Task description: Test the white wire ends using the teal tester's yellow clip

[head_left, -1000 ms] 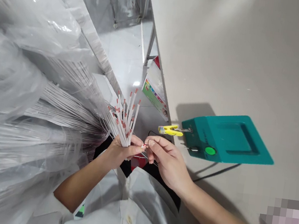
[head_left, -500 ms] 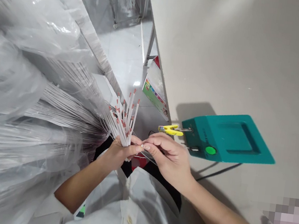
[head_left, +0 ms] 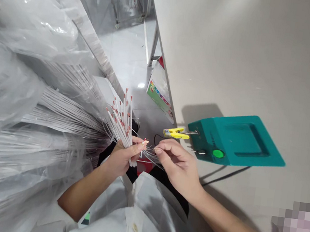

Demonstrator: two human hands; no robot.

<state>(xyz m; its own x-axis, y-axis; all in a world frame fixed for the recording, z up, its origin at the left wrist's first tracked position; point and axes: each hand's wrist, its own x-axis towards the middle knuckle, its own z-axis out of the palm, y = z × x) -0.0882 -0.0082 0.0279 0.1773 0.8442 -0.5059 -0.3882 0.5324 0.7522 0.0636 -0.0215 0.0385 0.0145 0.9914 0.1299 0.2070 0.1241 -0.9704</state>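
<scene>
My left hand is closed round a bundle of thin white sticks with red tips, which fan upward from the fist. Thin wire ends stick out of the bundle toward the right. My right hand pinches these wire ends just beside my left thumb. Both hands hover over my lap, off the table's left edge. A teal box with a green button stands on the table just right of my right hand, with a yellow clip on its left side.
Large clear plastic bags full of white sticks fill the left. The grey table spreads to the right. A colourful carton lies on the floor under the table edge. A black cable runs from the box.
The bundle in my left hand has tilted to the left. My right hand has drawn slightly away to the right, pulling the wire ends out from the bundle.
</scene>
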